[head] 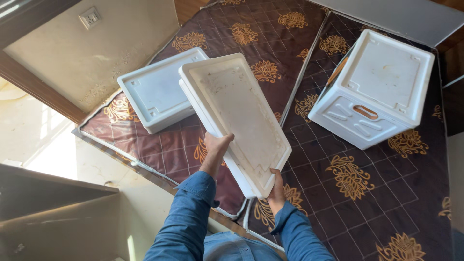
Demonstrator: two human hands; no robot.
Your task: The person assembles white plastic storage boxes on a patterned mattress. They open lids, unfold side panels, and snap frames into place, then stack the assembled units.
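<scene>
Fingers of both hands, left hand (pixel 216 147) and right hand (pixel 277 189), clamp the tilted white foam lid (pixel 234 116) above the mattress (pixel 338 169)

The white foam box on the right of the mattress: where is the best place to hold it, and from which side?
Probably by the slot handle on the foam box, on the side wall facing the camera. The box is large and smooth, and lies tilted on the mattress. A matching slot on the opposite wall may exist, but it is hidden.
</scene>
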